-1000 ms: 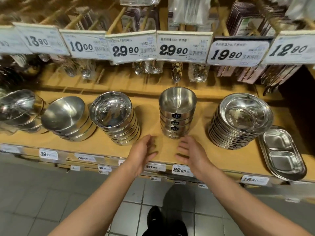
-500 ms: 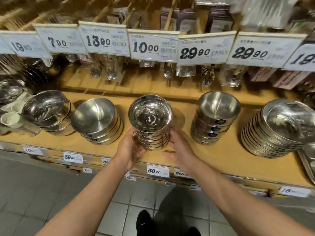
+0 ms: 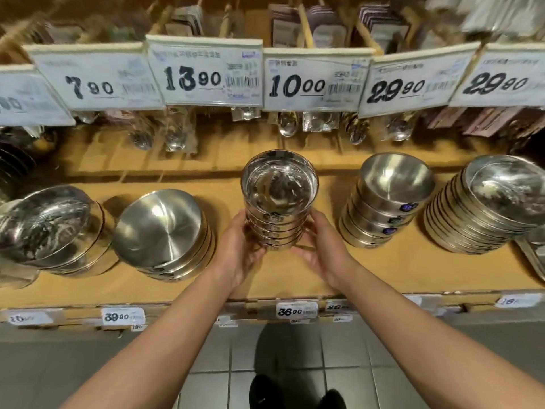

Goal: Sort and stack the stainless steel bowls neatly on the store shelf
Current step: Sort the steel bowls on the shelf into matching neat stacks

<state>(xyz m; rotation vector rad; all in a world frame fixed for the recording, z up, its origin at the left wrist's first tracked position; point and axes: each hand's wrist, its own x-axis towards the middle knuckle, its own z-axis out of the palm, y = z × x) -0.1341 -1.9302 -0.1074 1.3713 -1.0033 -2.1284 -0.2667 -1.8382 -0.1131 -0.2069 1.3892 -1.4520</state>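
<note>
- Nearest to us, our left hand [image 3: 240,249] and right hand [image 3: 320,249] cup opposite sides of the nested stack of small polished stainless steel bowls [image 3: 278,202], fingers curled round its lower bowls, so both are gripping it.
- That stack stands upright at the middle of the tan wooden store shelf [image 3: 295,278], near the front edge; whether its base touches the board or is just lifted, we cannot tell.
- We judge it stiff, fairly heavy for its bulk, and slippery, the mirror finish giving fingers little bite. The upper bowls sit loose in the lower ones, so a tilt could slide them off; a low hold on both flanks, as here, looks soundest.
- Left of it leans a short stack of wide brushed steel bowls [image 3: 162,231], tipped toward us, with another tilted shiny stack [image 3: 50,228] beyond.
- To the right sit a tidy stack of deep steel bowls with dark labels [image 3: 389,202] and a leaning pile of shallow steel dishes [image 3: 486,208].
- Farthest back hang white price cards [image 3: 206,75] above packaged cutlery.
</note>
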